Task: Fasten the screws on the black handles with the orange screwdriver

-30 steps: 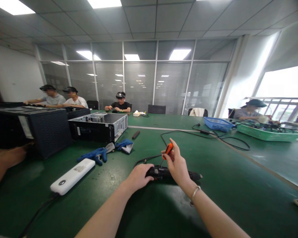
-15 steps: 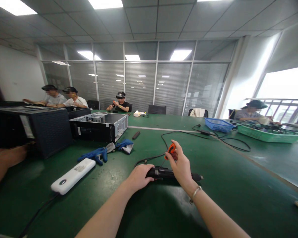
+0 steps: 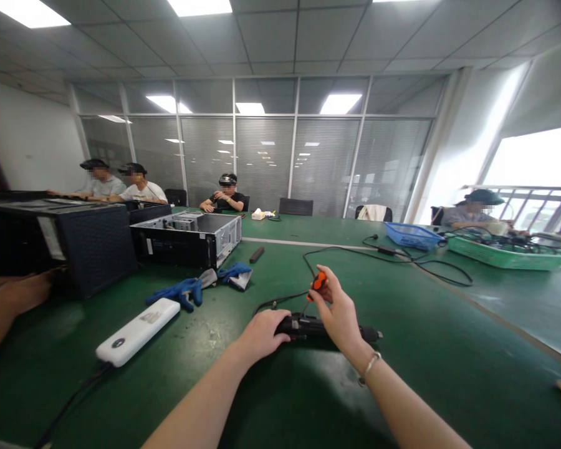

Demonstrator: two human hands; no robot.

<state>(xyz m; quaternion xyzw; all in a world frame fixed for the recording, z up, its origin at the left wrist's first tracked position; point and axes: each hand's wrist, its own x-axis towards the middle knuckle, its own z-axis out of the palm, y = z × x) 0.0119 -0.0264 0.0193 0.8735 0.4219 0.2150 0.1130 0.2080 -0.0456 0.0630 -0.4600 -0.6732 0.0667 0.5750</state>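
Left hand (image 3: 262, 337) grips black tool (image 3: 303, 325); right hand (image 3: 340, 310), orange screwdriver (image 3: 318, 282); power-bank label (image 3: 149, 317) unreadable.

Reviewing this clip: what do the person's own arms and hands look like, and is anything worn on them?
The left forearm and right forearm are bare, with no sleeves in view. Neither the left hand nor the right hand wears a glove. The only item visibly worn is a thin silver-coloured bracelet on the right wrist. Rings or other small markings cannot be made out.
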